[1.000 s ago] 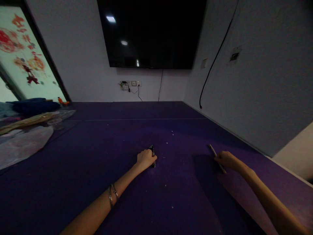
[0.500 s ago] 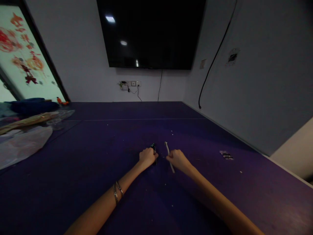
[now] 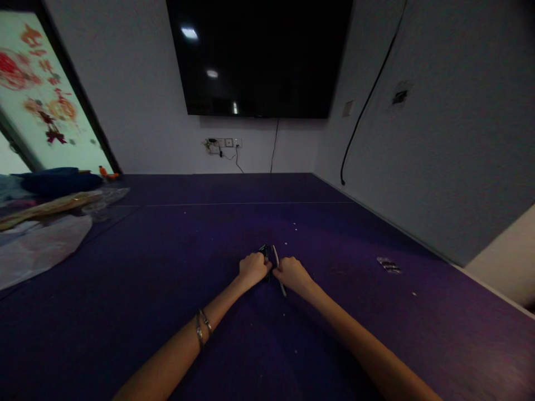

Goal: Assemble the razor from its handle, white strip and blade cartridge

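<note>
My left hand [image 3: 254, 268] is closed around a small dark object [image 3: 263, 249] with a greenish edge; most of it is hidden by the fingers, so its kind does not show. Close on its right, my right hand [image 3: 294, 274] pinches a thin white stick [image 3: 275, 255]. One end of the stick points away from me and the other slants down below the hand. The two hands are almost touching, low over the purple surface [image 3: 217, 334]. Whether the stick touches the dark object, I cannot tell.
A small clear packet with dark pieces [image 3: 388, 265] lies to the right. White specks are scattered about. Plastic sheeting [image 3: 45, 245] and dark blue cloth [image 3: 62, 181] are heaped at the left. A television [image 3: 259, 61] hangs on the far wall; a black cable [image 3: 368, 100] hangs at the right.
My right hand has moved left with the white stick, bringing it close beside my left hand. The left hand with the dark object has hardly moved.
</note>
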